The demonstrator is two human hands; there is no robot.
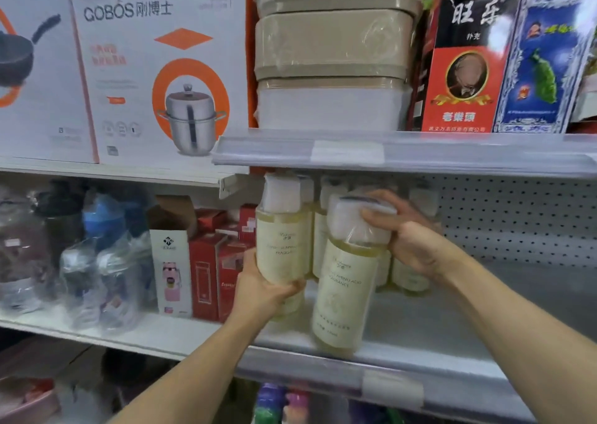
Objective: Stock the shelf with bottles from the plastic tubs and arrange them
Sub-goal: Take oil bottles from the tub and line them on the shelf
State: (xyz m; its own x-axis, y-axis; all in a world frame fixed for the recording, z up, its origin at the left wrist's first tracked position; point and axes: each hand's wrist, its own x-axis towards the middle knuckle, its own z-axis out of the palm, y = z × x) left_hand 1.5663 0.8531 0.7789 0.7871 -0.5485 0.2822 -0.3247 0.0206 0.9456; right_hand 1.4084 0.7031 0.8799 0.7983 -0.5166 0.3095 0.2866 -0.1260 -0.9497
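Two pale yellow plastic bottles with cream labels are sitting in our hands at the grey metal shelf (436, 333). We are curling our left hand (261, 289) around the lower body of the left bottle (282, 239), holding it above the shelf board. We are wrapping our right hand (410, 236) over the white cap end of the right bottle (347, 281), whose base is resting near the shelf's front edge. More yellow bottles (410, 275) are standing behind, toward the shelf's perforated back panel (517, 216).
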